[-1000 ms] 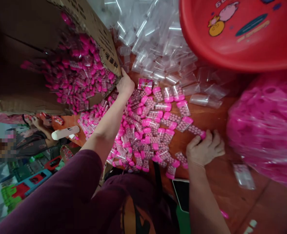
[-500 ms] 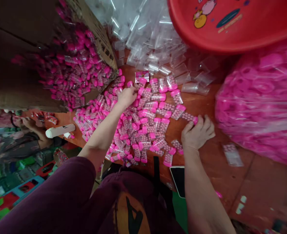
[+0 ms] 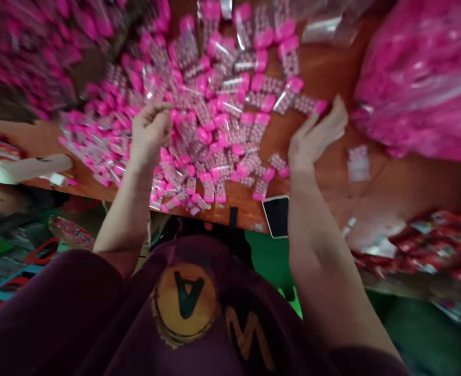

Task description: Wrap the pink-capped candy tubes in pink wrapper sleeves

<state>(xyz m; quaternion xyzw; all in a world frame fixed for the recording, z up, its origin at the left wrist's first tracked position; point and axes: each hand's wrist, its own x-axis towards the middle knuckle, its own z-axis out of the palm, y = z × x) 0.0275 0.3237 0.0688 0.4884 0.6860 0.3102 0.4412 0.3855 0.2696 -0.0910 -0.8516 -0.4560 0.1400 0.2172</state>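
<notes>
Over the left part of a heap of small clear bottles with pink caps and pink beads (image 3: 218, 125), my left hand (image 3: 152, 128) is closed, its fingers curled in. Whatever it may hold is hidden. My right hand (image 3: 319, 138) lies at the right edge of the bottles with its fingers stretched out and apart. Beside its thumb and fingers is one bottle (image 3: 306, 104) on its side, its pink cap close to the hand. A lone bottle (image 3: 279, 164) lies to the left of my right wrist.
A big clear bag of pink parts (image 3: 422, 89) stands at the right. More capped bottles (image 3: 38, 47) fill the upper left. A white cylindrical bottle (image 3: 30, 168) lies at the left edge, a dark-screened tablet or phone (image 3: 277, 216) at the front edge, red packets (image 3: 438, 245) at lower right.
The view has tilted down, so the table sits higher in frame. My left hand has come from the upper bottles toward me and leftward, its fingers now curled. My right hand stays by the same bottle.
</notes>
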